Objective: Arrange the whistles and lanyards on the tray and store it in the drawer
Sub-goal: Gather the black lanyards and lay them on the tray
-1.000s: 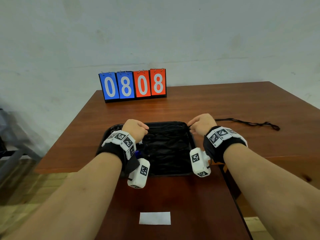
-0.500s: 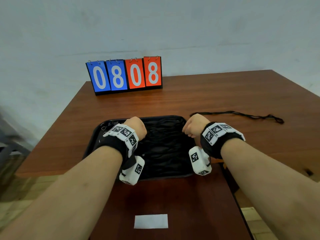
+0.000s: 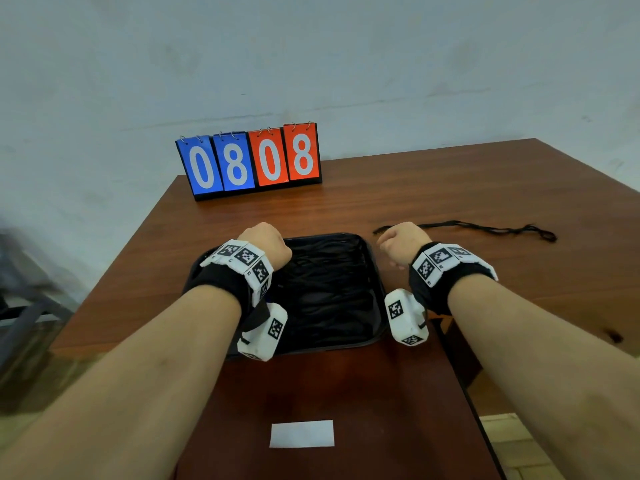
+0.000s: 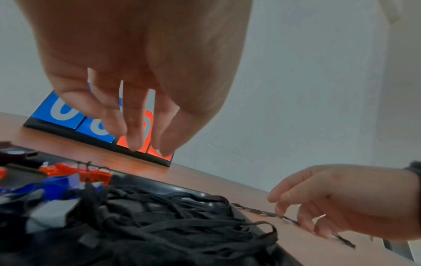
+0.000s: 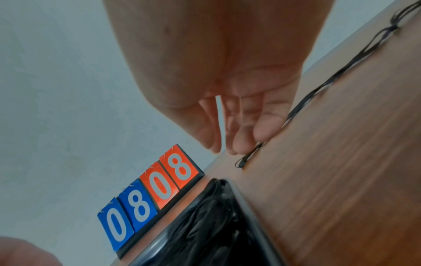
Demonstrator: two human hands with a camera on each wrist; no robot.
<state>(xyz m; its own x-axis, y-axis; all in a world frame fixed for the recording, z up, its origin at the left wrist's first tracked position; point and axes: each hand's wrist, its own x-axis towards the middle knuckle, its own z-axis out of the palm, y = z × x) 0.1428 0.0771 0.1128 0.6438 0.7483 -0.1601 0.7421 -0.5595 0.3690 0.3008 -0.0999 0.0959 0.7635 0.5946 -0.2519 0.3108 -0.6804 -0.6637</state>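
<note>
Fingertips of the right hand (image 4: 337,201) pinch the stray lanyard (image 3: 485,227) on the counter (image 3: 450,188) to drag it trayward; left hand (image 4: 141,75) hovers loose and empty over the tray (image 3: 375,271).

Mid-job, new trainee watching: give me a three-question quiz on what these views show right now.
1. True or false: every black lanyard already lies in the tray.
2. Which of the hands touches the loose lanyard on the table: A) left hand, B) right hand, C) neither?
3. Fill in: the scoreboard at the table's far edge reads ____.

Key: 1 false, one lanyard lies on the table right of the tray. 2 B, its fingertips rest on the lanyard's near end. 3 0808.
</note>
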